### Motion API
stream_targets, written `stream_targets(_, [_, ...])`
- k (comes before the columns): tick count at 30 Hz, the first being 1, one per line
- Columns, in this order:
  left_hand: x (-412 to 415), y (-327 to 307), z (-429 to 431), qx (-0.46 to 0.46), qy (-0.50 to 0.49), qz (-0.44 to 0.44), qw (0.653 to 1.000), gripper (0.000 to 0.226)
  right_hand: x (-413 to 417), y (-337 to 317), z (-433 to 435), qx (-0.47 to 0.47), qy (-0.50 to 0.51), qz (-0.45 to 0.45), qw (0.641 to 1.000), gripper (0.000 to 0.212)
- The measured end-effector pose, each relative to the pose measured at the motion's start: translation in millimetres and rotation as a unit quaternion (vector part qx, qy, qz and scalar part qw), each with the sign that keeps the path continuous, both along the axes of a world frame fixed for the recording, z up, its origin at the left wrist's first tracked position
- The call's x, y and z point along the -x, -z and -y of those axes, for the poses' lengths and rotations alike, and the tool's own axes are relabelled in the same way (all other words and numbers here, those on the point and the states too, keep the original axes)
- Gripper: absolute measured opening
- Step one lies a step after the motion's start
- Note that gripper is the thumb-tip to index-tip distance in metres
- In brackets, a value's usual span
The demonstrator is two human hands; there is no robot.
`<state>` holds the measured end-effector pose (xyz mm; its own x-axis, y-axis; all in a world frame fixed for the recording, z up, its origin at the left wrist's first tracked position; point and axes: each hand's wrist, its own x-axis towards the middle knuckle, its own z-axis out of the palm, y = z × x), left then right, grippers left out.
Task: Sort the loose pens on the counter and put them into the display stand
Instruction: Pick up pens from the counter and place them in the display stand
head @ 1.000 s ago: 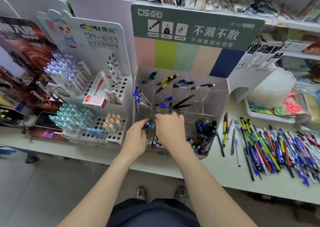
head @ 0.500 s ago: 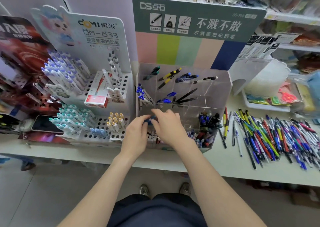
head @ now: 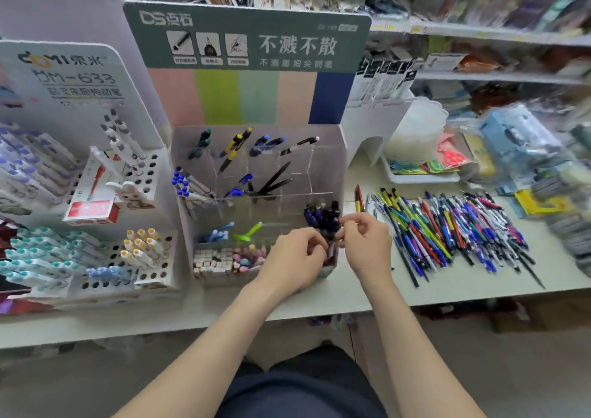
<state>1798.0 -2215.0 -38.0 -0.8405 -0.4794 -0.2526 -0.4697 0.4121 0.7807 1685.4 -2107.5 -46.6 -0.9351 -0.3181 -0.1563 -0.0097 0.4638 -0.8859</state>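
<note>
The clear display stand (head: 344, 162) stands on the counter (head: 463, 278) under a green header card, with a few pens in its rear compartments. A bunch of dark blue and purple pens (head: 319, 214) stands upright in its front right compartment. My left hand (head: 295, 256) is curled round the lower part of that bunch from the left. On the right side of the bunch, my right hand (head: 364, 245) pinches the top of one pen with thumb and forefinger. The loose pens (head: 447, 226) lie in a wide heap to the right of the stand.
A white perforated pen rack (head: 144, 194) with blue, teal and yellow pens stands left of the stand, with a red box (head: 92, 206) on it. Erasers (head: 224, 259) fill the stand's front left compartment. A white tray (head: 419, 178) and packaged goods sit at back right.
Both hands have moved from the stand's front left compartments to the front right one and now hold the dark pens there. The view has swung to the right.
</note>
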Motion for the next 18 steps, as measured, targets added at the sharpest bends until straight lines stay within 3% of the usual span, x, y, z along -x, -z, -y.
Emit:
stream_targets(4, [46, 8, -40, -0.037, 0.068, 0.055, 0.995, 0.024, 50, 22, -49, -0.158, -0.072, 0.034, 0.984, 0.020])
stream_targets(9, [114, 42, -82, -0.061, 0.104, 0.128, 0.984, 0.038, 106, 55, -99, -0.251, -0.160, 0.031, 0.954, 0.028])
stream_targets(14, [169, 93, -103, -0.040, 0.051, 0.218, 0.974, 0.054, 158, 93, -141, -0.326, -0.130, -0.028, 0.936, 0.023])
stream_targets(18, [198, 130, -106, -0.026, -0.021, 0.267, 0.963, 0.051, 179, 119, -156, -0.369, -0.175, -0.034, 0.912, 0.026])
